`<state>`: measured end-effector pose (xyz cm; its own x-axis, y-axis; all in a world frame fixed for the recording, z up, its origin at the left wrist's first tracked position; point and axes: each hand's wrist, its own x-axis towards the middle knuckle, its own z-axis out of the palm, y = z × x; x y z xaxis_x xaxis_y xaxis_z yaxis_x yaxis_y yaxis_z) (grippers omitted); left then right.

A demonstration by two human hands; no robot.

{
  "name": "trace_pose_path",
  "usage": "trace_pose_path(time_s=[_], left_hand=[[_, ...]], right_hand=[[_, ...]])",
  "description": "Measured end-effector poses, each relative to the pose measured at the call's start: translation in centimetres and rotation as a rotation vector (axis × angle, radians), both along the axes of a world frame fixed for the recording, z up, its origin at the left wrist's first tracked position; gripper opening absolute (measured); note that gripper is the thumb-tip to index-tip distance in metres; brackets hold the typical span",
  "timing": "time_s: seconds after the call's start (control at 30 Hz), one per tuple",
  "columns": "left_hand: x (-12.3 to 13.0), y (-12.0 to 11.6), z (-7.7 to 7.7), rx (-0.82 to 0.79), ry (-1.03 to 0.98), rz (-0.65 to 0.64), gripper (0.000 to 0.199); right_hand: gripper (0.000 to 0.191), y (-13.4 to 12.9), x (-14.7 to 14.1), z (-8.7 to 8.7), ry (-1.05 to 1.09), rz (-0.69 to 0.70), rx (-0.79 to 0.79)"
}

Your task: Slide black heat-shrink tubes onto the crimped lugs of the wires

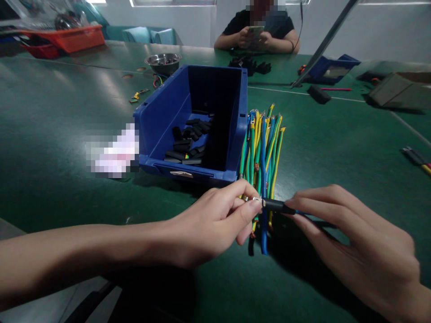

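Pinching from both sides here: the left hand (pixel 215 220) has its thumb and forefinger closed on a small metal tip (pixel 257 199), while the right hand (pixel 360 237) has thumb and fingertips together on the black sleeve (pixel 276 205) next to it, palm loosely arched. So the sleeve's held roughly level between the two, with a bit of blue cable (pixel 300 211) poking out at its 3 o'clock end. Taking the sleeve as clock centre, there's a bundle of green-yellow and blue wires (pixel 263 152) at 12, lying on the green table (pixel 323 143). Big blue bin (pixel 161 116) around 10 to 11 o'clock, more black pieces (pixel 184 146) inside. Way out at 12, another person (pixel 282 32) holds a phone (pixel 256 31)
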<state>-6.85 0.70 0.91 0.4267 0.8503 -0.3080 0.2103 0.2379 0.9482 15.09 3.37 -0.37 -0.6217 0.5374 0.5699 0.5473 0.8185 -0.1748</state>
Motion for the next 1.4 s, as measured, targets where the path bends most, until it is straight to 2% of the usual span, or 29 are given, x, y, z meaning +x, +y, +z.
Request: trace_pose_path(time_s=[0.27,0.83,1.23,1.4], left_hand=[[-0.06,-0.15,-0.14,-0.033,-0.033,-0.005,0.023],[-0.34,0.10,-0.13,0.010,-0.005,-0.055,0.025],[-0.21,0.06,-0.13,-0.011,-0.003,-0.063,0.024],[-0.17,0.09,-0.23,0.037,-0.007,-0.050,0.025]], right_hand=[[0.024,-0.25,0.00,-0.02,0.022,-0.003,-0.033],[0.017,-0.28,-0.29,0.38,0.006,0.016,0.004],[0.020,-0.28,-0.10,-0.20,-0.005,0.016,-0.016],[0.026,-0.03,0.19,0.26,-0.058,0.016,0.009]])
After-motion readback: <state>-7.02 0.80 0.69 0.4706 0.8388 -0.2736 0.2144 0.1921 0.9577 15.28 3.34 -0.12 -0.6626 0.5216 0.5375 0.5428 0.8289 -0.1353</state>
